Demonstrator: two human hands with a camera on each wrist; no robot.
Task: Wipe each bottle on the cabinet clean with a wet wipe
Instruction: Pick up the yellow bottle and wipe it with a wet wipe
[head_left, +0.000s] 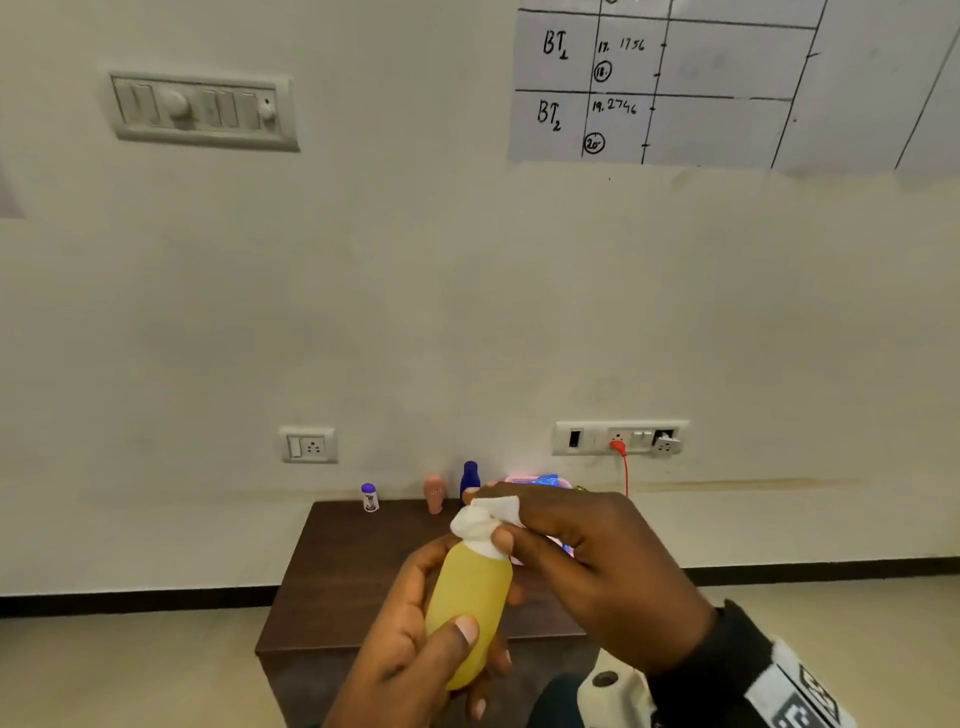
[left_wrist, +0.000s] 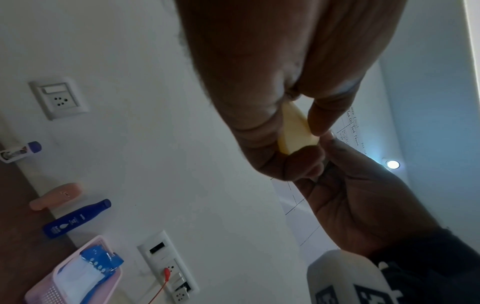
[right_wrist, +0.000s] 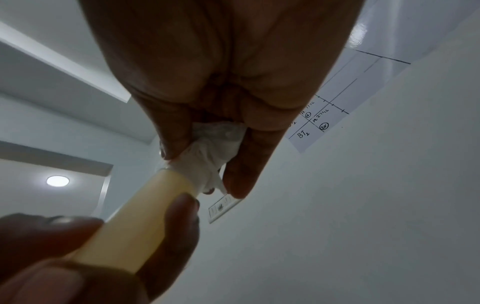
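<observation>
My left hand (head_left: 415, 623) grips a yellow bottle (head_left: 470, 608) (right_wrist: 135, 222) round its body, held up in front of the dark wooden cabinet (head_left: 337, 561). My right hand (head_left: 582, 556) pinches a white wet wipe (head_left: 483, 517) (right_wrist: 213, 152) wrapped over the bottle's top, hiding the cap. In the left wrist view only a wedge of the yellow bottle (left_wrist: 293, 131) shows between my fingers. On the cabinet by the wall stand a small white bottle with a purple cap (head_left: 369, 497), a peach bottle (head_left: 434, 492) and a dark blue bottle (head_left: 469, 480).
A pink basket (left_wrist: 39, 288) holding a blue wipes pack (left_wrist: 101, 265) sits on the cabinet's right side, behind my right hand. Wall sockets (head_left: 621, 437) with a red cable (head_left: 625, 467) are above it. A paper chart (head_left: 675, 83) hangs on the wall.
</observation>
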